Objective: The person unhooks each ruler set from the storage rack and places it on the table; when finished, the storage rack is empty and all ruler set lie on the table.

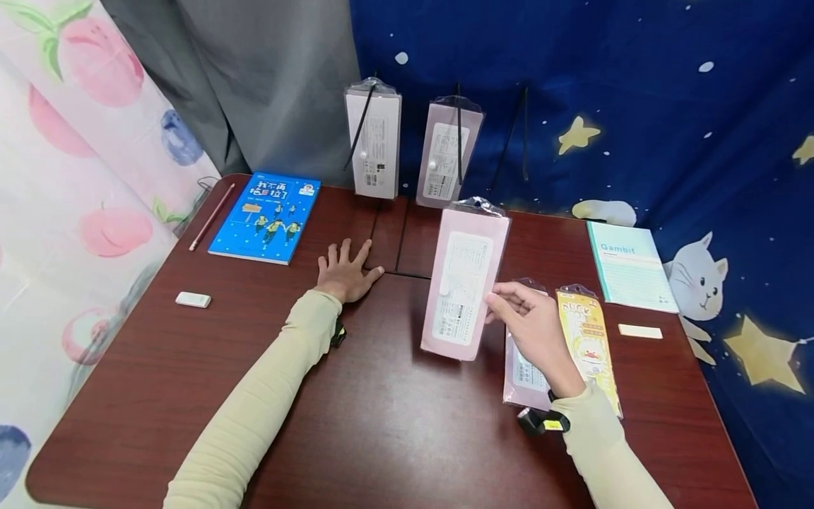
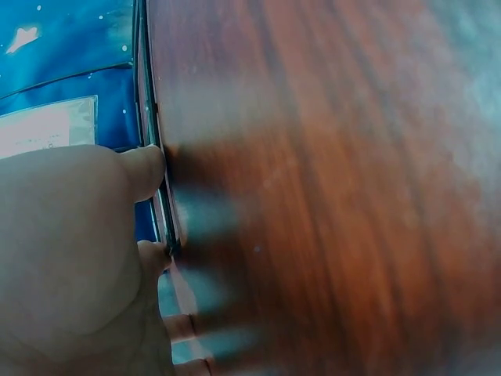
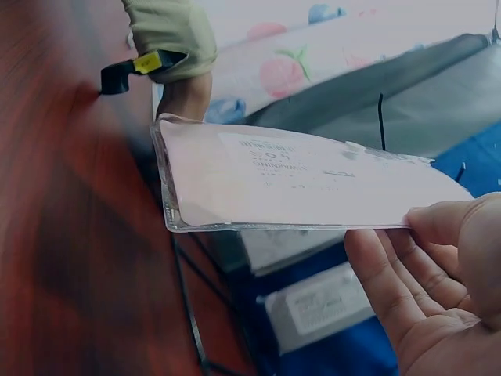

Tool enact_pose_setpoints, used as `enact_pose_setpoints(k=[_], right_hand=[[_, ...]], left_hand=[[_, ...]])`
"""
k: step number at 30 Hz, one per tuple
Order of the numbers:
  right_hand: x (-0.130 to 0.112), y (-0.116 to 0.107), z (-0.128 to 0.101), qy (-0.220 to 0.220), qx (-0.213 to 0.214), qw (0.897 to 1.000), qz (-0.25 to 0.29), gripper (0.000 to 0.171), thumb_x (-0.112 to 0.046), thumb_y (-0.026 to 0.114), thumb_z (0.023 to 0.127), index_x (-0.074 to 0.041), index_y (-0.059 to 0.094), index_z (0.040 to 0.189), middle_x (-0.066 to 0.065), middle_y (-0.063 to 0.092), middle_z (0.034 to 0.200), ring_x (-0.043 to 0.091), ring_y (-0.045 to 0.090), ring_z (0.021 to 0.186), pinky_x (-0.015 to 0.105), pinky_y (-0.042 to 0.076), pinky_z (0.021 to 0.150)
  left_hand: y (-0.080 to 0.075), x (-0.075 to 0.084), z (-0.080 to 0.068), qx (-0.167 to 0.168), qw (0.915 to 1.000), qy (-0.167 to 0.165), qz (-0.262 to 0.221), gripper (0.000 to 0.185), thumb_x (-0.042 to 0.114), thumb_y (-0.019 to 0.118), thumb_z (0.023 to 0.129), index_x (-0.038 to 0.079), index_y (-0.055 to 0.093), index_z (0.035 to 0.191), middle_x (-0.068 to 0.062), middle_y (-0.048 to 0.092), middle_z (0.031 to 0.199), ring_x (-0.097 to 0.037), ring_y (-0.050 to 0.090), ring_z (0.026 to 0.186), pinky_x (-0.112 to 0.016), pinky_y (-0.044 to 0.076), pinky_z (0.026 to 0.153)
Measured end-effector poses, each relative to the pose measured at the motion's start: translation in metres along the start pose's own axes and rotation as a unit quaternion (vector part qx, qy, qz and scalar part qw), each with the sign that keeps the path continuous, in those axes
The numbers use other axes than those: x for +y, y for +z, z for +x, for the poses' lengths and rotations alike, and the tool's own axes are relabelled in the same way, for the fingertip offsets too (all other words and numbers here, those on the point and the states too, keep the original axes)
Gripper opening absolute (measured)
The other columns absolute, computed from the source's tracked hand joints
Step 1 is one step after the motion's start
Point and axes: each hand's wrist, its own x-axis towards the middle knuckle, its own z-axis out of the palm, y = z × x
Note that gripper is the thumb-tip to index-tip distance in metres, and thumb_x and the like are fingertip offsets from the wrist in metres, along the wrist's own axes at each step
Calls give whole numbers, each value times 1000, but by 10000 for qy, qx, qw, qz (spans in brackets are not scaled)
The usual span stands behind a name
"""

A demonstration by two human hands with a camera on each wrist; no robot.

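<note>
My right hand (image 1: 518, 307) pinches the right edge of a pink packet in a clear sleeve (image 1: 464, 279), holding it upright above the middle of the table (image 1: 381, 424). The right wrist view shows the same pink packet (image 3: 297, 184) with my thumb and fingers (image 3: 391, 282) on its edge. My left hand (image 1: 346, 272) lies flat on the wood, fingers spread, by the seam between the two table halves. In the left wrist view the left hand (image 2: 70, 251) presses on the table (image 2: 329, 196). Under my right wrist lie another pink packet (image 1: 523, 378) and a yellow packet (image 1: 588, 343).
Two packets hang on black hooks at the back, a white one (image 1: 374, 145) and a mauve one (image 1: 448, 152). A blue book (image 1: 267, 217) and a pencil (image 1: 212, 216) lie far left, a white eraser (image 1: 193, 300) nearer. A teal notebook (image 1: 629, 265) and a cream eraser (image 1: 639, 331) lie right.
</note>
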Motion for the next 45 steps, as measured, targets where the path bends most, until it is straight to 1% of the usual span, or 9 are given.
enact_pose_setpoints(k=[8,20,23,25,27,29,31,34,45], right_hand=[[21,-10,-18,1041,-38,9932,-523,28,-27,71,100,-3,74,114,14,78,94,15,73,75,26,60,75],[46,-7,-33,1445,-57,9872,-676,27,-29,74,98,-5,76,110,7,78,87,14,71,71,20,51,64],[50,-8,-35,1308,-80,9850,-1122,26,-29,75,97,-7,78,111,10,79,104,17,73,87,22,55,75],[52,-9,-37,1147,-129,9828,-1444,26,-29,76,96,-8,79,111,11,75,122,22,70,110,29,54,93],[55,-9,-38,1005,-208,9800,-1705,25,-28,76,96,-8,79,110,12,66,138,29,58,131,43,46,110],[57,-10,-38,925,-291,9784,-1825,23,-27,76,96,-8,80,108,14,58,148,37,43,145,58,31,117],[59,-10,-38,861,-353,9771,-1911,20,-25,77,95,-8,81,105,16,53,153,41,33,149,66,21,118],[63,-11,-38,742,-472,9740,-2090,15,-23,78,94,-10,82,101,18,50,156,44,28,151,69,13,118],[75,-7,-40,264,-583,9645,-2562,8,-19,77,94,-11,80,95,21,45,160,46,23,155,71,5,121]], left_hand=[[-5,5,-9,88,10000,-11,-42,72,57,30,110,26,2,169,-19,-2,174,-47,-3,160,-66,5,127],[3,-1,5,24,10000,-49,18,74,61,29,109,29,0,168,-19,-4,175,-47,-4,160,-67,5,126],[4,-2,7,21,10000,-57,-12,74,61,29,109,29,0,168,-19,-4,175,-48,-4,160,-67,5,126],[4,-3,8,15,10000,-58,-8,74,61,29,109,29,0,168,-19,-4,175,-48,-5,160,-68,5,126],[4,-3,8,6,10000,-55,-8,74,61,30,109,28,-1,168,-19,-4,174,-48,-5,160,-68,5,126],[4,-3,8,10,10000,-52,-6,74,60,30,109,28,0,168,-20,-4,174,-49,-5,160,-68,5,126],[3,-3,8,16,10000,-48,-5,74,61,30,109,28,0,168,-20,-4,174,-48,-4,160,-68,5,126],[3,-3,9,18,10000,-43,7,74,61,29,108,29,-1,168,-19,-4,174,-48,-5,160,-67,5,126],[3,-2,9,-6,10000,-17,-9,75,63,29,108,29,0,168,-19,-4,174,-48,-5,160,-68,5,126]])
